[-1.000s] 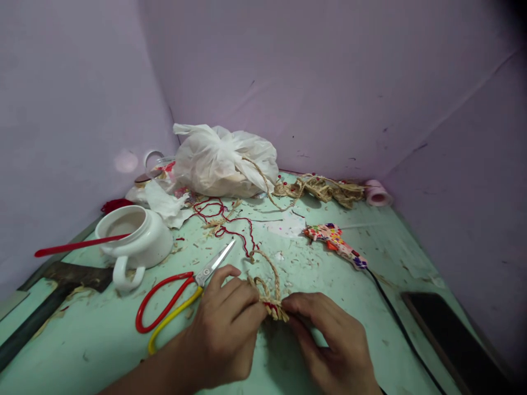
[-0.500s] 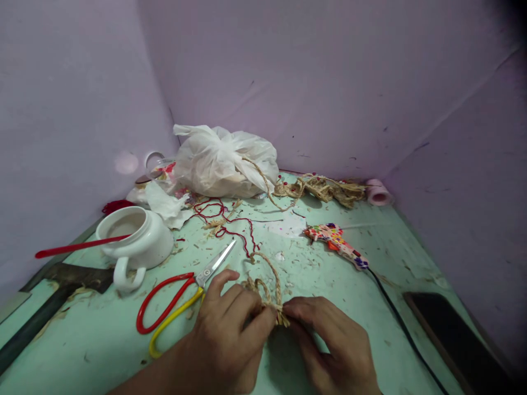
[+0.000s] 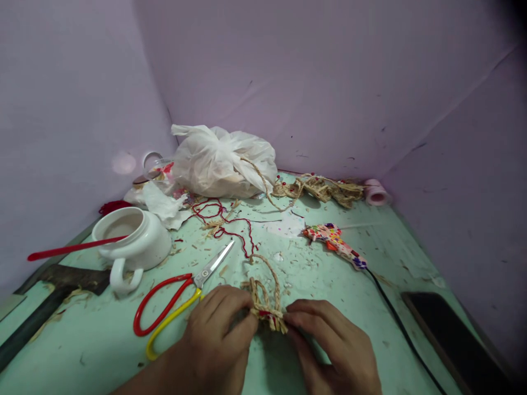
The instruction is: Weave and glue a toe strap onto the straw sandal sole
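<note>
A looped bundle of braided straw cord (image 3: 269, 310) with a bit of red yarn round its middle is held low over the table, between my two hands. Its left side is pinched by the thumb and forefinger of my left hand (image 3: 224, 329). At the bundle's right edge, the fingertips of my right hand (image 3: 335, 343) close on it. One cord loop stands up from the top. Red yarn (image 3: 247, 233) runs away from near that loop across the table. Scissors (image 3: 195, 288) with one red and one yellow handle lie beside my left hand, blades partly apart.
To the left stand a white mug (image 3: 152, 241) with a red stick and a hammer-like tool (image 3: 69, 280). A tied white plastic bag (image 3: 230, 164), braided straw pieces (image 3: 329, 192) and a pink spool (image 3: 375, 193) line the back. A patterned glue gun (image 3: 337, 244) and dark phone (image 3: 453, 340) lie right.
My left hand has shifted slightly left and its raised forefinger has come down onto the bundle. More of the bundle and its red yarn now shows between my hands.
</note>
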Tool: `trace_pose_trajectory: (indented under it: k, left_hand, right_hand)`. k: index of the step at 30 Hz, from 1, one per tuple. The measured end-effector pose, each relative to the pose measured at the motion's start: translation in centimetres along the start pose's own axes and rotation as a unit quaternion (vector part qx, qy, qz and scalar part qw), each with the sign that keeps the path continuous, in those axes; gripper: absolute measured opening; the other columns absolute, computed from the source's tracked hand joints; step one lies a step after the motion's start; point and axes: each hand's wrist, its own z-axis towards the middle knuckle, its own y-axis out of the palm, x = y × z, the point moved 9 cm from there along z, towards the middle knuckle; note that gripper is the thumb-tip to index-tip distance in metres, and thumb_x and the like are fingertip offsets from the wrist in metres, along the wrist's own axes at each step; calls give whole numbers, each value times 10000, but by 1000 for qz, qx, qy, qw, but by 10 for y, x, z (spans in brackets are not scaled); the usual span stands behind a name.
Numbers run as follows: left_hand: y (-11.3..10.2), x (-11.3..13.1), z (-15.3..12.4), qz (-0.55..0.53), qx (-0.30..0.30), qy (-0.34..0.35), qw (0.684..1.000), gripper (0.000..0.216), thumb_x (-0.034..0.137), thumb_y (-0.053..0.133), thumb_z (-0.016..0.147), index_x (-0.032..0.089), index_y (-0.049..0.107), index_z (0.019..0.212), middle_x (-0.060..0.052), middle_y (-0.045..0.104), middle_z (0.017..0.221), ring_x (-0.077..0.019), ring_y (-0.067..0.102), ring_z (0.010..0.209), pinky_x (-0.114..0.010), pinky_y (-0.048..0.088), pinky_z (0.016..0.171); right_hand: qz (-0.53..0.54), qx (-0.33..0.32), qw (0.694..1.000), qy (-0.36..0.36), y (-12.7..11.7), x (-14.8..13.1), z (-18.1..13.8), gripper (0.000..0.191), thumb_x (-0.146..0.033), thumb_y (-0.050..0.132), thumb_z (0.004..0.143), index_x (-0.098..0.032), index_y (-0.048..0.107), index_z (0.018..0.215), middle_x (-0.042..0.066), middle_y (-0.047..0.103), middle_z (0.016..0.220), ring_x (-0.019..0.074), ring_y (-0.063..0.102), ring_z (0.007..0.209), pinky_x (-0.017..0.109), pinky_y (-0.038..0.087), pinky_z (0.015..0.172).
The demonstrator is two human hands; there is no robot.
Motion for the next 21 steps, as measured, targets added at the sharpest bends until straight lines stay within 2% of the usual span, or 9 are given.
trace_pose_trajectory:
  k: [3, 7, 10, 14, 21]
  left_hand:
    - [0, 4, -4, 9, -3, 20, 1000, 229, 0, 449, 686, 131, 573, 827, -88, 584, 850, -174, 526, 816, -286, 502, 692]
    - [2, 2, -7, -9, -7, 18, 1000, 224, -24, 453, 688, 119, 570, 813, -91, 574, 845, -168, 515, 806, -281, 502, 695]
    - [2, 1, -5, -32, 1, 18, 999, 224, -41, 457, 683, 110, 565, 808, -95, 563, 849, -170, 509, 816, -285, 498, 706]
    - [2, -1, -2, -63, 1, 9, 998, 230, -52, 459, 683, 99, 561, 822, -99, 553, 846, -171, 503, 809, -295, 498, 702]
    - [1, -2, -1, -82, 18, -3, 996, 229, -45, 451, 689, 109, 563, 817, -97, 554, 819, -174, 504, 780, -297, 493, 669]
  right_hand:
    - [-42, -11, 999, -23, 2, -2, -5, 276, -32, 503, 740, -164, 604, 961, 76, 657, 790, 159, 630, 694, 244, 520, 566]
    - [-92, -36, 993, -58, 6, -6, -8, 309, -38, 477, 757, -192, 620, 984, 62, 662, 780, 136, 625, 655, 207, 498, 514]
    - [-93, -21, 994, -58, 4, -8, -5, 227, -67, 519, 762, -193, 637, 909, 57, 662, 765, 132, 623, 659, 203, 502, 530]
    - [-94, 10, 994, -54, 5, -11, -3, 190, -110, 595, 741, -185, 629, 913, 75, 664, 806, 151, 628, 698, 226, 519, 563]
    - [-154, 25, 986, -56, 8, -13, -7, 176, -138, 564, 765, -218, 652, 895, 58, 676, 788, 135, 637, 658, 191, 500, 512]
